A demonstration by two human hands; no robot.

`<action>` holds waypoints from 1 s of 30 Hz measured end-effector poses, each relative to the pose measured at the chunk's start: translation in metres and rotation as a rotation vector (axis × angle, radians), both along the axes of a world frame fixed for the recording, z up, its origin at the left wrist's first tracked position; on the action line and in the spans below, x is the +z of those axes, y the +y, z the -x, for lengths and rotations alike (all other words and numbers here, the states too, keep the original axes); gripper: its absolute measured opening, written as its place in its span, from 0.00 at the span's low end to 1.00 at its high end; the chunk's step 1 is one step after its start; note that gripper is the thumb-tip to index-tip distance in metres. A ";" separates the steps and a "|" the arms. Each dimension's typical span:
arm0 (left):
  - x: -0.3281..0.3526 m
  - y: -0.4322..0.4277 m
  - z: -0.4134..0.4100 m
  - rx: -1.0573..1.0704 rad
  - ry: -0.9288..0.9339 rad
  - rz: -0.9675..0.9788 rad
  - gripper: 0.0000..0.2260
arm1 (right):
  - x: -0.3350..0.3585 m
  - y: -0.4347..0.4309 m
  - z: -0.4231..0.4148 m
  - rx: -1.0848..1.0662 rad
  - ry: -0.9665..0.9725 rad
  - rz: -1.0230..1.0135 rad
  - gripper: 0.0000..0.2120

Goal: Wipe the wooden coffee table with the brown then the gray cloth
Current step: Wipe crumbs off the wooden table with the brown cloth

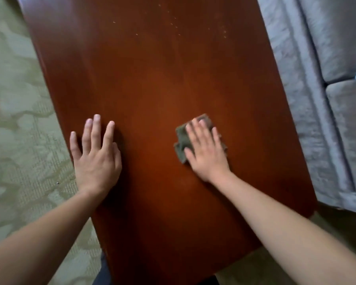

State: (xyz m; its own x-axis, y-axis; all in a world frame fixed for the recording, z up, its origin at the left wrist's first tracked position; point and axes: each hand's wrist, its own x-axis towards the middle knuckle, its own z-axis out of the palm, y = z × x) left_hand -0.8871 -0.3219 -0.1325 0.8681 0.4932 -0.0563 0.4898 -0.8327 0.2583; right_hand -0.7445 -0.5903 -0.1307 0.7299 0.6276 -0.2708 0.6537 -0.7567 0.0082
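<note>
A reddish-brown wooden coffee table [152,79] fills the middle of the head view. My right hand [207,151] lies flat, fingers spread, pressing a small folded gray cloth [182,140] onto the tabletop right of center. The cloth sticks out to the left of and beyond the fingers. My left hand [96,153] rests flat and empty on the table near its left edge, fingers apart. Small pale crumbs [176,26] dot the far part of the tabletop. No brown cloth is in view.
A gray upholstered sofa [327,79] runs close along the table's right side. Pale green patterned carpet [14,120] lies to the left of the table. The table's near right corner [310,212] is rounded.
</note>
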 end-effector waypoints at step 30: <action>0.003 -0.150 -0.148 0.043 -0.064 0.163 0.23 | 0.004 -0.168 -0.049 -0.706 -0.098 -0.043 0.34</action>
